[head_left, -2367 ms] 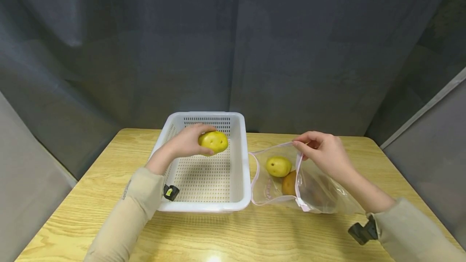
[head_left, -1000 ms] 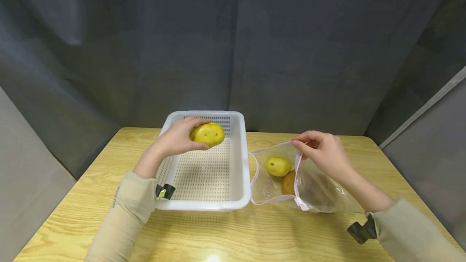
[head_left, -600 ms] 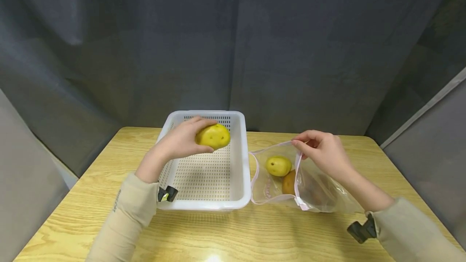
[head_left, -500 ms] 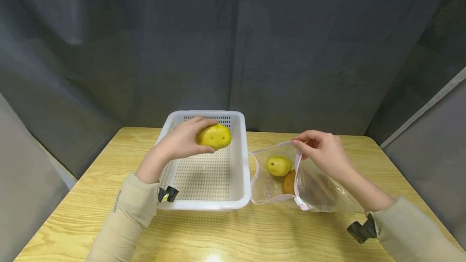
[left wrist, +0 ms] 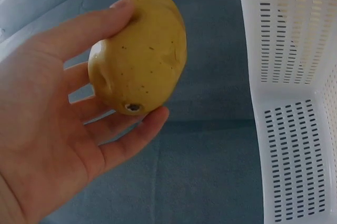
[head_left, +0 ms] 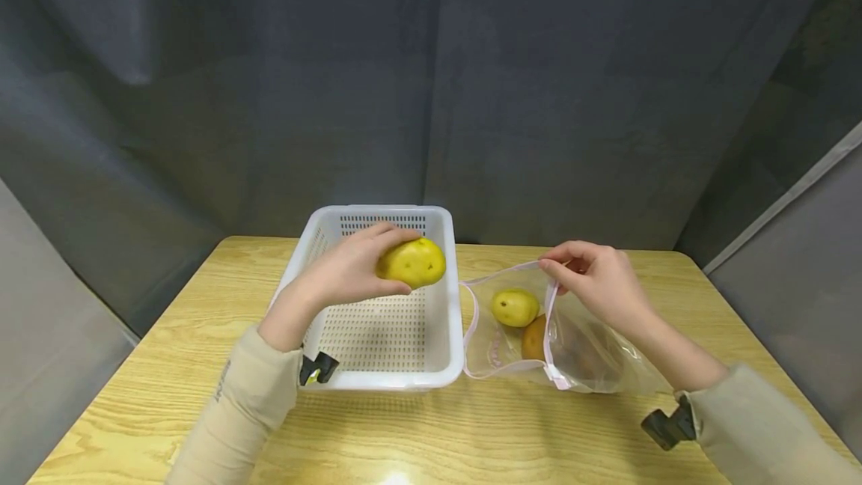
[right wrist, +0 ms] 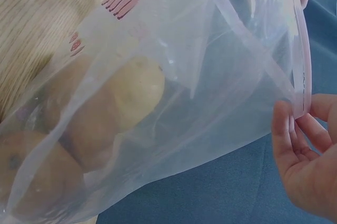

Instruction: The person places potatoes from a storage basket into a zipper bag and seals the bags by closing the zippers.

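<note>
My left hand (head_left: 346,268) holds a yellow potato (head_left: 419,263) in the air above the right part of a white plastic basket (head_left: 444,335). In the left wrist view, the thumb lies on one side of the potato (left wrist: 150,50) and the fingers curl round the other. To the right, my right hand (head_left: 602,283) pinches the pink-edged rim of a clear zip bag (head_left: 501,354), its mouth spread. Inside the bag lie another yellow potato (head_left: 515,308) and a browner one (head_left: 534,338). Through the film, the right wrist view shows brown potatoes (right wrist: 39,174) deeper in, blurred.
The basket stands on a wooden table (head_left: 431,432), directly left of the bag's mouth. Its slotted floor (head_left: 377,335) shows below the left hand. A dark curtain (head_left: 431,96) rises behind the table. A small black camera mount sits at each wrist.
Over the last second, my left hand with the potato has moved right and slightly toward me, nearing the basket's right wall. The right hand and the bag have stayed still.
</note>
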Motion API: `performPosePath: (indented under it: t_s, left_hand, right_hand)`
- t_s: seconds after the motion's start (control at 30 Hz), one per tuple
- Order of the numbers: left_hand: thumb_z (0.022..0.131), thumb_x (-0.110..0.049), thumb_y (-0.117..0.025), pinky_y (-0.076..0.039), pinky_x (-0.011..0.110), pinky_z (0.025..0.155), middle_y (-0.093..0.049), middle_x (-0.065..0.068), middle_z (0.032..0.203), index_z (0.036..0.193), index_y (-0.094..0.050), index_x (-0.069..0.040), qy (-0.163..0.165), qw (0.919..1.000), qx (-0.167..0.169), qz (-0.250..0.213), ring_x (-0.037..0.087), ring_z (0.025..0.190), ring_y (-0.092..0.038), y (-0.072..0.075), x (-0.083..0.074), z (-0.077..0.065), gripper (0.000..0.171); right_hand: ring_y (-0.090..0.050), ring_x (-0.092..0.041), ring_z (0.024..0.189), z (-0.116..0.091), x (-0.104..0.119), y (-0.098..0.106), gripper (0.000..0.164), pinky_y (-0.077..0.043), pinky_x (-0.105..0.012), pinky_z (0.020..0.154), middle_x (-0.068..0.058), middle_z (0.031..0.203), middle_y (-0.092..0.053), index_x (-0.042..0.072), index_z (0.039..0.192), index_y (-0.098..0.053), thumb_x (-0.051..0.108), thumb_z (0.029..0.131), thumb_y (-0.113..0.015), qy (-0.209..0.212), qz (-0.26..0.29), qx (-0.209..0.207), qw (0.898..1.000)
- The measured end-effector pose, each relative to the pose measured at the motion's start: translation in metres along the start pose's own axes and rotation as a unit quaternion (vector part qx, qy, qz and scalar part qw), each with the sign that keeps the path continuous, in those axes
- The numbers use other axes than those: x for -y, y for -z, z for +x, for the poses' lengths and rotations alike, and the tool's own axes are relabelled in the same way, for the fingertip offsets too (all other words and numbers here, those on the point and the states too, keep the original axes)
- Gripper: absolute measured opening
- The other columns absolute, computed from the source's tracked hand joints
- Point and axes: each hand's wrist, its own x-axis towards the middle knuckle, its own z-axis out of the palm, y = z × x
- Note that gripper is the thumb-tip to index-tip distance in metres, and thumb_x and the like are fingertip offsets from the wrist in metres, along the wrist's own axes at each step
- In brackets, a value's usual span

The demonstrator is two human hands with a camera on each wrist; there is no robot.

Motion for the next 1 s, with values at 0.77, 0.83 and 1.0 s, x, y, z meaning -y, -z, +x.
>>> performPosePath:
  t_s: [0.77, 0.83, 1.0]
  left_hand:
    - [0.073, -0.034, -0.074, -0.045, 0.031, 0.082, -0.052, -0.001, 0.12, 0.129, -0.049, -0.02, -0.052, 0.9985, 0.017, -0.003, 0.014, 0.099, -0.052, -0.013, -0.027, 0.005, 0.063]
    - [0.073, -0.034, -0.074, -0.045, 0.031, 0.082, -0.053, -0.002, 0.119, 0.129, -0.049, -0.02, -0.058, 0.9982, 0.016, -0.004, 0.013, 0.098, -0.052, -0.015, -0.029, 0.006, 0.063]
    - [0.073, -0.033, -0.074, -0.044, 0.028, 0.082, -0.053, -0.003, 0.116, 0.13, -0.048, -0.021, -0.081, 0.9966, 0.016, -0.003, 0.011, 0.096, -0.051, -0.017, -0.037, 0.01, 0.064]
  right_hand:
    - [-0.061, -0.019, 0.06, 0.0, -0.001, -0.001, 0.019, -0.046, -0.023, 0.053, 0.0, 0.066, -0.063, 0.012, 0.091, -0.068, 0.028, 0.085, -0.063, -0.005, 0.004, 0.0, 1.0]
    - [-0.061, -0.019, 0.059, 0.0, -0.001, -0.001, 0.018, -0.046, -0.023, 0.053, 0.0, 0.066, -0.063, 0.011, 0.091, -0.068, 0.027, 0.085, -0.063, -0.002, 0.005, -0.003, 1.0]
    - [-0.061, -0.019, 0.058, 0.0, -0.001, -0.001, 0.017, -0.046, -0.023, 0.052, 0.0, 0.066, -0.064, 0.012, 0.09, -0.068, 0.028, 0.085, -0.062, 0.006, 0.004, -0.012, 1.0]
